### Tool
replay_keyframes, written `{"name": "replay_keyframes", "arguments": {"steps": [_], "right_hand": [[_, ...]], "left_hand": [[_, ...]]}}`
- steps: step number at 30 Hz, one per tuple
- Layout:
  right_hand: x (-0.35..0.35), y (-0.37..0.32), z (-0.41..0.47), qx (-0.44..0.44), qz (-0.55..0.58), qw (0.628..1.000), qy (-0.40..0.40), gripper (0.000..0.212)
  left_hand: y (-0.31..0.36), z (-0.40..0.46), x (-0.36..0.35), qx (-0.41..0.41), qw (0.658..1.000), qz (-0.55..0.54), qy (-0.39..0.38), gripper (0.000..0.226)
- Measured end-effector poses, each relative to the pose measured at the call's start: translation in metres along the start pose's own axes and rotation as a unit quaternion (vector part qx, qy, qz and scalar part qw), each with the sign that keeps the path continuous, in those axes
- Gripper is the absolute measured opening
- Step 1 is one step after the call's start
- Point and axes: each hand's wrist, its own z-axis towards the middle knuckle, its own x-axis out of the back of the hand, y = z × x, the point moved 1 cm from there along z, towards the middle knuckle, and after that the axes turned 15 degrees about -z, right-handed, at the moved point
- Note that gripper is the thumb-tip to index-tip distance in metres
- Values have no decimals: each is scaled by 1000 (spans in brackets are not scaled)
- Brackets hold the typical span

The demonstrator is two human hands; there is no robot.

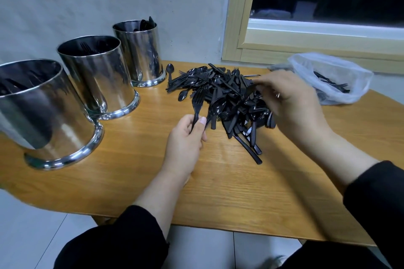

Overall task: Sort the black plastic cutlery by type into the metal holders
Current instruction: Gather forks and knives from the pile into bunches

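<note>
Above left hand [188, 135] grip: fork [196, 105] tines up.

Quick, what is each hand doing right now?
Left hand: holding black plastic forks by the handles.
Right hand: pinching a piece from the heap of black plastic cutlery.

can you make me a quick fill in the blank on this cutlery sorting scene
1. The left hand holds a black plastic ____.
2. ____ metal holders stand in a row on the wooden table.
3. The right hand reaches into the ____ of cutlery.
4. The plastic bag lies below the ____.

Missing words: fork; Three; pile; window
</note>
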Motion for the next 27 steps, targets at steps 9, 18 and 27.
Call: {"name": "replay_keyframes", "arguments": {"steps": [9,18,27], "right_hand": [[23,-34,28,-143,150,978,-18,18],[-7,-57,30,-43,70,993,-88,20],[-12,-42,35,87,9,977,-193,26]], "left_hand": [[-2,-2,-1,-11,999,29,-22,13],[-1,-3,0,-14,998,47,-25,16],[1,-4,-5,-17,995,80,-61,24]]}}
